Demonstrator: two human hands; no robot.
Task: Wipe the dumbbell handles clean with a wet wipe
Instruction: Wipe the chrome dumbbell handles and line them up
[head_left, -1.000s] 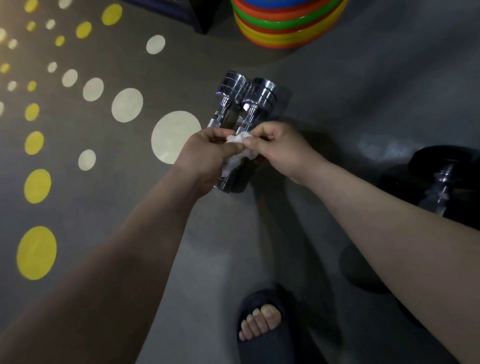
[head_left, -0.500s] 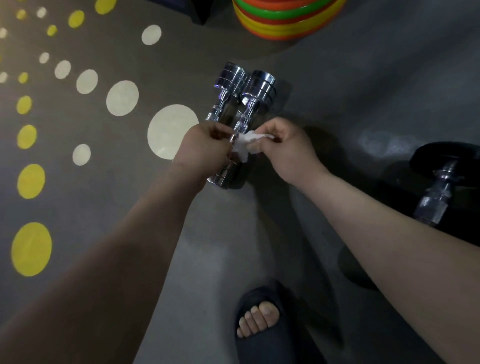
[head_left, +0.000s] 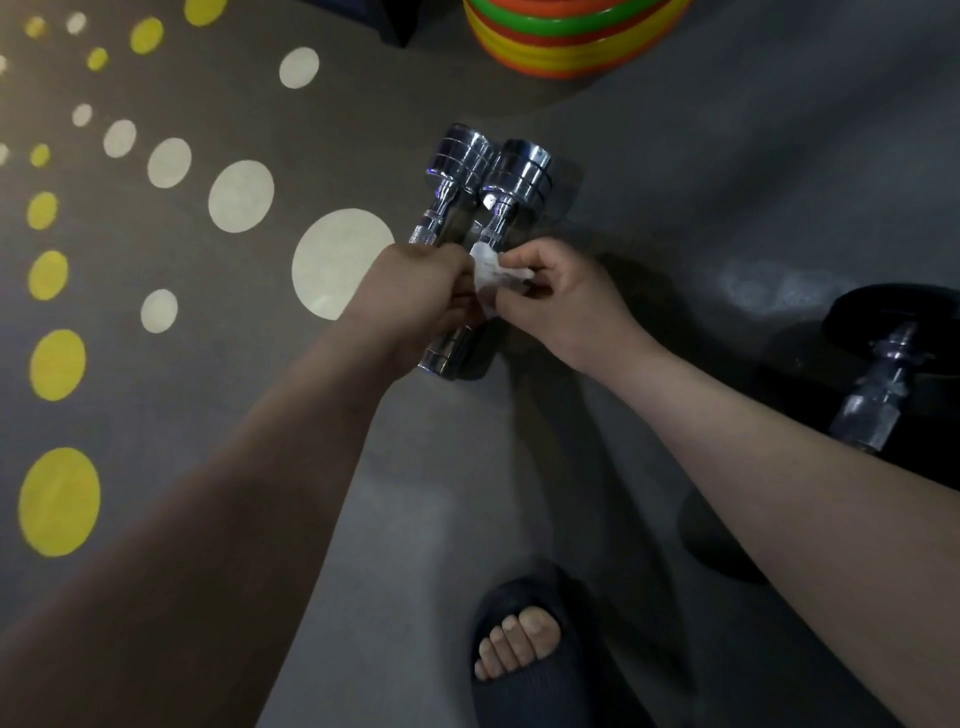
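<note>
Our left hand and right hand pinch a white wet wipe between them, over the handles of two chrome dumbbells lying side by side on the dotted grey floor. A black dumbbell lies to the right, and a dark slipper shows below.

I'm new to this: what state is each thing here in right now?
Chrome dumbbells: lying side by side on floor.
Wipe: crumpled, held over the chrome dumbbells.
Left hand: pinches wipe.
Right hand: pinches wipe.
Black dumbbell: lying on floor, untouched.
</note>
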